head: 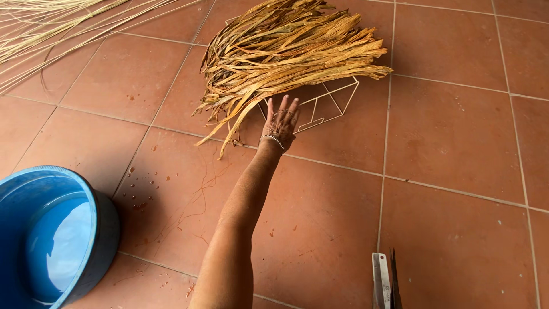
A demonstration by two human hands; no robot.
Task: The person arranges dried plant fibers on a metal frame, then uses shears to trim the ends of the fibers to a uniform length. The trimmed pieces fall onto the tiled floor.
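Note:
My left hand (280, 121) reaches forward over the terracotta tile floor, fingers spread and holding nothing, with a thin bracelet on the wrist. Its fingertips are just short of the near edge of a big pile of dried tan leaf strips (286, 51). The pile lies on a white wire frame (331, 103), part of which shows to the right of the hand. My right hand is out of sight.
A blue plastic basin (51, 234) holding water stands at the lower left. Thin pale reeds (51, 28) lie across the upper left corner. A pair of scissors with a metal ruler (384, 283) lies at the bottom edge, right of my arm. Small fibres and droplets dot the tiles.

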